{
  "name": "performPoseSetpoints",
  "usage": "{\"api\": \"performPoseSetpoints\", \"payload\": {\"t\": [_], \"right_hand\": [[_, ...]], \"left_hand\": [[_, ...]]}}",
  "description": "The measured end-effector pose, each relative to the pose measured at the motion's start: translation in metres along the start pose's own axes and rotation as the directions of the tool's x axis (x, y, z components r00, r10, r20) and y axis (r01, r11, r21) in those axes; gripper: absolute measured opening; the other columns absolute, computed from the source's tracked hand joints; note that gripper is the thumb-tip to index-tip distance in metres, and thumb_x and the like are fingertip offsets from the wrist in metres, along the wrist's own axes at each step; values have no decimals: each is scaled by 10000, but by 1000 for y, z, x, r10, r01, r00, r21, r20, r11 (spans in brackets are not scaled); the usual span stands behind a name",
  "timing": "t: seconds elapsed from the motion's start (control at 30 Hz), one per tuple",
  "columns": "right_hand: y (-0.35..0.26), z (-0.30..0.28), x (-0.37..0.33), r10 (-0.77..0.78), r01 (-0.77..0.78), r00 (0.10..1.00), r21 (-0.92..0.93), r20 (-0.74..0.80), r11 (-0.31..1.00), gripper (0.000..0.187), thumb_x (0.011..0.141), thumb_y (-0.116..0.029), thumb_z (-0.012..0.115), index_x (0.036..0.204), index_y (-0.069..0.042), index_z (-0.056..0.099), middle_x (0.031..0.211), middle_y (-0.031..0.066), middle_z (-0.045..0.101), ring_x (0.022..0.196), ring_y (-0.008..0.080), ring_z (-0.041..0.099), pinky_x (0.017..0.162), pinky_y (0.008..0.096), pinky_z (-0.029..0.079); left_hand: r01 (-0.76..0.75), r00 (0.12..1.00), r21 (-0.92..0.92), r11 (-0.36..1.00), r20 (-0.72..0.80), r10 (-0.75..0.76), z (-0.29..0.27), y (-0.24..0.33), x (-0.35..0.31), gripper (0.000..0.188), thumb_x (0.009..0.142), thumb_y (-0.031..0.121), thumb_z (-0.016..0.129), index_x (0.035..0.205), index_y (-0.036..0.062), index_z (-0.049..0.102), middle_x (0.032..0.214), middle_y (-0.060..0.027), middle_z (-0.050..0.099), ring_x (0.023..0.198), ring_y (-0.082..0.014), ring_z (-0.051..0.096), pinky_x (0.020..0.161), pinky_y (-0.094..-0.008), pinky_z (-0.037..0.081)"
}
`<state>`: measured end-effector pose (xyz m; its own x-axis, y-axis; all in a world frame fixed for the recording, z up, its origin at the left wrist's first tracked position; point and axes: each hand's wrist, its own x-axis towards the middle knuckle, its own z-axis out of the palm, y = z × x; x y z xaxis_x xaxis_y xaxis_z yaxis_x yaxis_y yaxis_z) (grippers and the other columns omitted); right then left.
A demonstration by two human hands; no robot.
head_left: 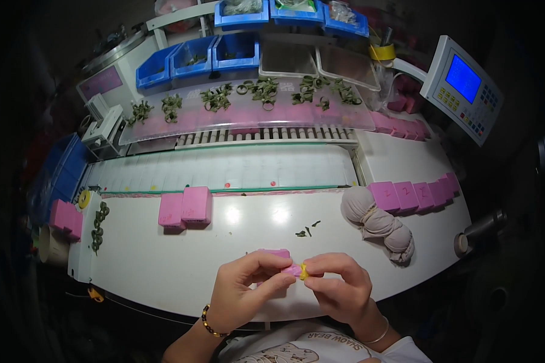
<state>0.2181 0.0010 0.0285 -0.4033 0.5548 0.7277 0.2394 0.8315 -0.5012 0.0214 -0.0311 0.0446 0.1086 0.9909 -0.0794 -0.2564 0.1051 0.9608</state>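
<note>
Close to the table's front edge, my left hand [246, 285] pinches a small pink piece [292, 270] between thumb and fingers. My right hand [340, 287] grips a small yellow piece [304, 271] that touches the pink one; whether the two are joined I cannot tell. Partly hidden behind my left hand is a pink block [274, 251]. Beyond my hands lie a few dark green scraps [307, 230].
Pink blocks stand at the left [196, 204] and in a row at the right [407, 195], beside a bundled grey cloth [384, 227]. Behind runs a white conveyor belt [236, 168]; green curled pieces [265, 89] lie on a clear sheet. A control panel [463, 85] juts in at right.
</note>
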Motion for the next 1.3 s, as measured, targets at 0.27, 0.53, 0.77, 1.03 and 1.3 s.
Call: {"api": "performPoseSetpoints", "payload": {"t": [0.27, 0.53, 0.77, 1.03, 1.3], "right_hand": [[-1, -8, 1, 299, -307, 951, 305, 76, 901, 282, 701, 112, 813, 863, -38, 638, 943, 121, 657, 867, 211, 710, 739, 304, 598], [-5, -7, 3, 336, -339, 939, 378, 75, 862, 304, 710, 75, 840, 936, -1, 651, 976, 141, 670, 863, 183, 697, 744, 282, 594], [-1, 4, 3, 597, -487, 800, 654, 68, 578, 242, 827, 82, 743, 1040, 33, 638, 1005, 111, 665, 906, 167, 689, 839, 287, 592], [18, -1, -13, 589, -537, 750, 796, 300, 279, 343, 819, 101, 734, 1144, 65, 631, 1081, 146, 684, 1006, 193, 678, 887, 326, 577], [5, 7, 1, 552, -555, 822, 413, 139, 722, 444, 806, -101, 818, 1221, -79, 663, 1170, 90, 642, 1054, 188, 628, 830, 304, 564]], "left_hand": [[-308, 951, 171, 936, 95, 295, -2, -10, -1, 168, 928, 26, 689, 1068, -61, 660, 950, -100, 710, 799, -118, 688, 710, -236, 588], [-157, 987, 92, 983, 42, 154, 2, -17, -4, 165, 991, 73, 616, 1096, -51, 642, 939, -86, 707, 816, -109, 682, 712, -235, 575], [-111, 994, 13, 994, 10, 110, 12, -20, 0, 242, 980, 80, 634, 1193, -33, 614, 1018, -92, 695, 900, -111, 680, 772, -242, 568], [-466, 884, 317, 826, 121, 452, 8, -28, 6, 353, 831, -5, 762, 1161, 3, 637, 1007, -123, 688, 910, -195, 699, 749, -291, 588], [-603, 716, 687, 406, 242, 655, 5, -29, 16, 443, 696, -38, 759, 1123, 34, 664, 996, -116, 686, 859, -270, 681, 702, -326, 566]]}}
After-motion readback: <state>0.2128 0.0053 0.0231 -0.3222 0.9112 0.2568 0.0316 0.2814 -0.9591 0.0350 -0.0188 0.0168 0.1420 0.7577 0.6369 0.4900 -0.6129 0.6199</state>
